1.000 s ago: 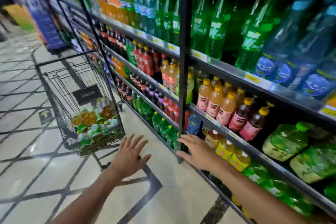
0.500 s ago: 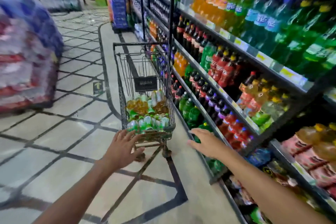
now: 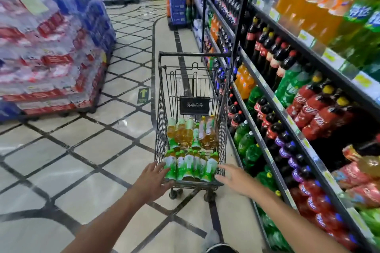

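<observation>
Down at the bottom edge, the toe of a shoe [image 3: 213, 239] pokes into view on the tiled floor [image 3: 86, 170], and both bare forearms stretch forward from there. Left hand [image 3: 152, 181] is wide open, fingers spread, right at the near left corner of the shopping cart [image 3: 159, 129]. Right hand [image 3: 234, 181] is the same deal, flat and spread, at the near right corner. Neither is holding anything, and honestly I can't tell if the fingertips actually touch the wire or just hang beside it.

So the cart sits straight ahead between the two hands, parked just beside the drinks shelf [image 3: 287, 118] on the right. Its bottom is packed with tea bottles [image 3: 190, 167]: a near row with green-and-white labels, then more amber ones lying behind them. A small black sign [image 3: 194, 105] hangs on the inside of the far end, and the dark bar [image 3: 193, 54] runs across the top back there.

On the right, the shelf holds green soda bottles [image 3: 246, 146] low down, red-labelled cola bottles [image 3: 314, 117] further up and orange ones [image 3: 244, 82] past the cart.

Left of the cart there's a green arrow sticker [image 3: 143, 95] on the floor. Beyond that, a big blurry stack of shrink-wrapped water packs [image 3: 51, 51] fills the left side, well apart from the cart. Way down the aisle, a pile of blue crates [image 3: 177, 0] stands against the shelving.
</observation>
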Tool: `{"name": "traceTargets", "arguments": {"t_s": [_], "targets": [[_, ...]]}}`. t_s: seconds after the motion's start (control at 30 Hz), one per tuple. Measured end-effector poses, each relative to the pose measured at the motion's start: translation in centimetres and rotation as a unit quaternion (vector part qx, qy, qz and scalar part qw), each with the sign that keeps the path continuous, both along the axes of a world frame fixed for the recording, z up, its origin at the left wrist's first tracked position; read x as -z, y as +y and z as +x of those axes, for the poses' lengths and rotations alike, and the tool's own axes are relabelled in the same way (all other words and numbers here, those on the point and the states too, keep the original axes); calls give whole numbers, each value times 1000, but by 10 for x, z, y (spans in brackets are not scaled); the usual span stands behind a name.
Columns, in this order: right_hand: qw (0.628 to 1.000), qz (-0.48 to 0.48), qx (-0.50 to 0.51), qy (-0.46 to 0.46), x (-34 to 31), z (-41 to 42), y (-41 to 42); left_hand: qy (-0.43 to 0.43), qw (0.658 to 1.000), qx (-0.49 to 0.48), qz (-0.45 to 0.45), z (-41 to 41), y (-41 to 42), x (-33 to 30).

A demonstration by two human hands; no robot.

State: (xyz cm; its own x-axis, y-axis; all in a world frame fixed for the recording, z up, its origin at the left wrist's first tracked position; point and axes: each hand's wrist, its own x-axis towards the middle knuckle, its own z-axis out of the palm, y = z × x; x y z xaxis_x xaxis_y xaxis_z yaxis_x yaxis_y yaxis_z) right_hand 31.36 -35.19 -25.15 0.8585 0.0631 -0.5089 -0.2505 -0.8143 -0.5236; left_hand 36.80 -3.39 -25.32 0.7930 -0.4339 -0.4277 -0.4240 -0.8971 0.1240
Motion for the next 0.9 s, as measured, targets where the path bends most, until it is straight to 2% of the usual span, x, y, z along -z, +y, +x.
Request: {"name": "traceTargets", "arguments": {"t_s": [0.37, 0.7, 0.9], "targets": [[995, 23, 12, 93, 56, 122, -15, 122, 991, -33, 48, 99, -41, 53], [979, 19, 97, 177, 136, 174, -7, 217, 974, -8, 60, 174, -71, 160], [968, 29, 163, 191, 197, 184, 2, 262, 961, -91, 23, 189, -90, 224]]}}
